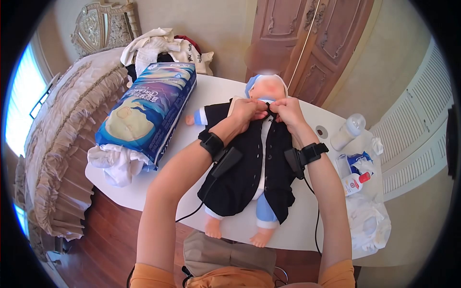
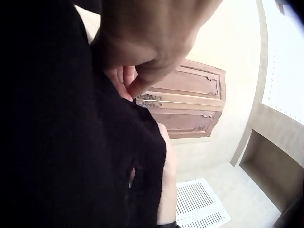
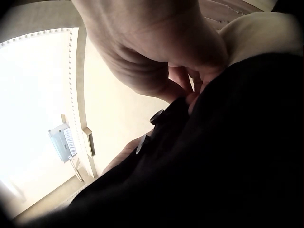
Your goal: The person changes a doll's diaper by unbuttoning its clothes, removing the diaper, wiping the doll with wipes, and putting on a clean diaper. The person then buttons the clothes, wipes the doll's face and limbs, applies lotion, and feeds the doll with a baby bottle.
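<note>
A baby doll (image 1: 270, 89) in a blue and white outfit lies on its back with its feet toward me. It wears a black button-front shirt (image 1: 235, 177), whose two front edges hang apart below the neck over a white strip. At the collar, my left hand (image 1: 246, 112) pinches one front edge between thumb and fingers. Right beside it my right hand (image 1: 289, 114) pinches the other edge, with the fingertips of both hands close together. Dark buttons (image 3: 156, 117) show along an edge in the right wrist view. A buttonhole slit (image 2: 132, 176) appears in the left wrist view.
The doll lies on a white table (image 1: 307, 216). A blue diaper pack (image 1: 144, 105) stands at left, with white cloth at its near end. At right are a baby bottle (image 1: 348, 131), a red-capped bottle (image 1: 354, 184), a blue-and-white packet (image 1: 357, 163) and a plastic bag (image 1: 369, 223).
</note>
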`<action>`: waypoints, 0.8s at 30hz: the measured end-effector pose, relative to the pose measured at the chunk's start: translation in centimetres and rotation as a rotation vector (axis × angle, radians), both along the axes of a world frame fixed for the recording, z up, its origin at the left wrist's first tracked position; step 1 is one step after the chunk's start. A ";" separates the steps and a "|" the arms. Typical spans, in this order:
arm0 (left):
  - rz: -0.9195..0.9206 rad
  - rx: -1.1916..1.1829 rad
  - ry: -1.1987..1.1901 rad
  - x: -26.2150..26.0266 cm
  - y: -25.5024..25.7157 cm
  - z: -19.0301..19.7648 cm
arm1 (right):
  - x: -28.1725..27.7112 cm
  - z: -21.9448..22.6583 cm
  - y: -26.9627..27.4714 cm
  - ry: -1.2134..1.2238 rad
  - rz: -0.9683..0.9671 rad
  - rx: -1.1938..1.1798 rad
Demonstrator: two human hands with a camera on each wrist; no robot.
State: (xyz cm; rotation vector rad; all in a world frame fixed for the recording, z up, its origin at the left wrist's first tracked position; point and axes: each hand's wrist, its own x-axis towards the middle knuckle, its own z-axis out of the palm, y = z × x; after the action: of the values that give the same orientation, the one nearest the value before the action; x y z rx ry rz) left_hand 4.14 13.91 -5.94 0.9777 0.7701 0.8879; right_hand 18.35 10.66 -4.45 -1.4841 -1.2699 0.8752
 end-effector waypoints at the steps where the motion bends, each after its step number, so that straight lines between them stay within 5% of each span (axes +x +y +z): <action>1: 0.001 0.001 0.000 0.0 0.0 -0.1 | 0.0 0.0 0.0 0.003 0.007 0.011; 10: 0.126 0.200 0.182 1.6 0.9 -1.2 | -0.8 1.3 0.2 -0.098 -0.007 -0.067; 12: 0.292 0.512 0.418 2.1 0.9 -1.4 | -1.3 1.7 0.3 -0.193 -0.055 -0.093; 15: 0.398 0.677 0.573 2.3 -0.2 -0.8 | -1.8 1.8 0.6 -0.271 -0.099 -0.062; 22: 0.317 0.535 0.460 1.8 0.7 -0.5 | -0.8 0.0 1.1 -0.059 -0.095 -0.022; 24: 0.125 0.073 0.202 1.4 1.0 0.3 | -0.2 -0.3 1.0 -0.013 -0.047 -0.037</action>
State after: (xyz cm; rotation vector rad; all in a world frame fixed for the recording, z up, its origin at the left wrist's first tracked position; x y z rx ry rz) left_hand 5.53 14.92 -5.60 1.1047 0.9843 0.9398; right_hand 18.14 11.64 -4.73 -1.5452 -1.2294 0.8637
